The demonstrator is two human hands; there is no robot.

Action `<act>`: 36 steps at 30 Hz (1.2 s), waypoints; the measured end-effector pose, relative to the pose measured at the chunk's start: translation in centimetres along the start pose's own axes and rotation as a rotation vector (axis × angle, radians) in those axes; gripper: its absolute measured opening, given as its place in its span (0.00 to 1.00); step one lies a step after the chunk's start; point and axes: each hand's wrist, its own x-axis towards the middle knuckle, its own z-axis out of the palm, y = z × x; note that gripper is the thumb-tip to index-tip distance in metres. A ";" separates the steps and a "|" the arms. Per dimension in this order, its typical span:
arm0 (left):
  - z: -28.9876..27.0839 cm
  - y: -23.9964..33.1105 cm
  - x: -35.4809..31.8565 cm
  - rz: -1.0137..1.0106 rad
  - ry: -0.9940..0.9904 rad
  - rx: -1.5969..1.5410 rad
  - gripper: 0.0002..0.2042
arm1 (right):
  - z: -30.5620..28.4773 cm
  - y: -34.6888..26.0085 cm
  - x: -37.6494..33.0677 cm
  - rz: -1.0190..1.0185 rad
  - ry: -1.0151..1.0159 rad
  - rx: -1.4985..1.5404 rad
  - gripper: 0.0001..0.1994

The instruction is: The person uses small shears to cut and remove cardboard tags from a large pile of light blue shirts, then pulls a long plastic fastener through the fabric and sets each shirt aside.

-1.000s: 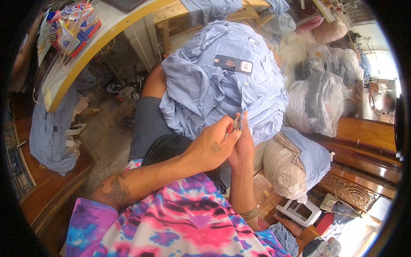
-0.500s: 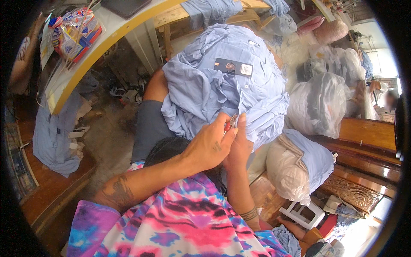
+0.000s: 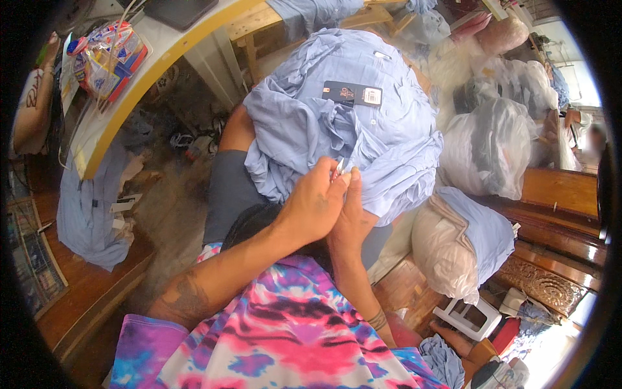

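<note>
From where I stand, the light-blue shirt [image 3: 389,139] sits bunched in a big heap over the person's lap, draped past the dark grey shorts [image 3: 225,188], with its dark hang tag [image 3: 352,94] lying face up on top. The left hand [image 3: 315,202] has its fingers curled around small red-handled snips [image 3: 339,167], the pointed metal tip poking upward. Just beside it, the right hand [image 3: 353,217] has thumb and forefinger pressed together, seemingly pinching the front edge of the shirt; the bit between them is too small for me to make out. Nor can I tell whether the blades are parted.

What worries me is how near that tip is to the right thumb: a slip of the left fingers could nick skin. The loose folds gather close too, so a blade set slightly off could bite into good cloth or a button [image 3: 373,122]. The heap is rounded and slack, and a shifting knee could drag the edge out of that pinch.
</note>
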 end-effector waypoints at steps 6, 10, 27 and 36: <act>-1.1 1.1 0.6 -0.069 -0.047 -0.109 0.13 | 0.3 -1.1 -0.4 0.054 -0.009 0.125 0.32; -1.6 1.4 0.5 -0.078 -0.026 -0.123 0.14 | -0.5 -0.8 -0.7 0.065 -0.021 0.099 0.33; -3.8 2.5 1.5 -0.095 0.076 -0.091 0.13 | -1.5 -3.4 -5.4 0.445 0.019 0.328 0.12; -6.4 5.3 -2.1 -0.112 0.046 -0.320 0.12 | -2.2 -2.0 -1.8 0.812 -0.544 0.516 0.28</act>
